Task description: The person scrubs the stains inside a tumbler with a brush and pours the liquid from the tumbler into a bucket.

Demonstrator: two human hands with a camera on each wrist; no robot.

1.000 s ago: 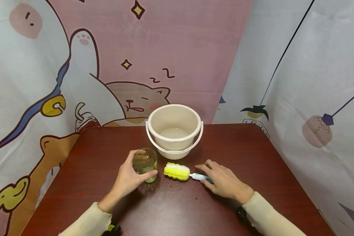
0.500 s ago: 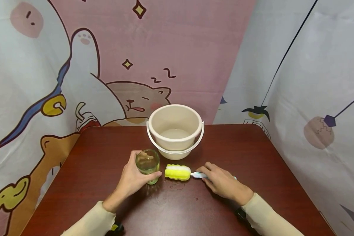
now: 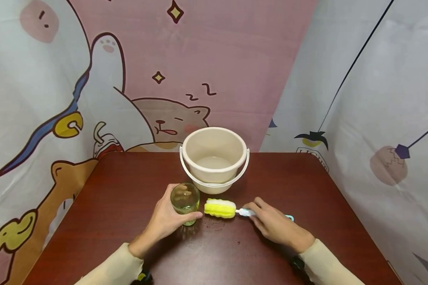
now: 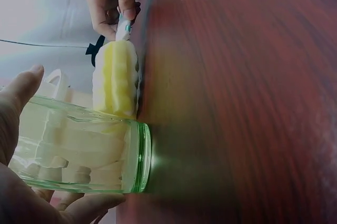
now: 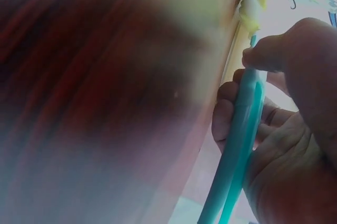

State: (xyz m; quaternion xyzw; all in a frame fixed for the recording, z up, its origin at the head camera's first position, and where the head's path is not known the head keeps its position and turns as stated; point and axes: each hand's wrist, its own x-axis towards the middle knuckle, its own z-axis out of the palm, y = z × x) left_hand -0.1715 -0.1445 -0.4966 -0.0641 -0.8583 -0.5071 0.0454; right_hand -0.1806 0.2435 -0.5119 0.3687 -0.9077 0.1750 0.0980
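A green-tinted drinking glass (image 3: pixel 190 204) stands out left of centre in the head view. My left hand (image 3: pixel 167 215) grips its side, the thumb in front and the other fingers behind. The left wrist view shows the glass (image 4: pixel 100 150) with its base close to the tabletop; contact cannot be told. To the right, my right hand (image 3: pixel 276 225) holds the handle of a sponge cup brush (image 3: pixel 220 208) with a yellow and white head. In the right wrist view, thumb and fingers wrap the teal handle (image 5: pixel 239 129). The brush head lies just right of the glass, apart from it.
A cream bucket (image 3: pixel 214 174) with its handle folded down stands behind the brush, and what looks like water is at its bottom. Drops dot the dark red-brown table (image 3: pixel 214 257) in front. A patterned cloth (image 3: pixel 249 59) hangs behind the table's far edge.
My right hand has gone from hovering loosely over the brush handle to gripping it. My left hand has shifted the glass slightly right, nearer the brush head. The head view has moved a little.
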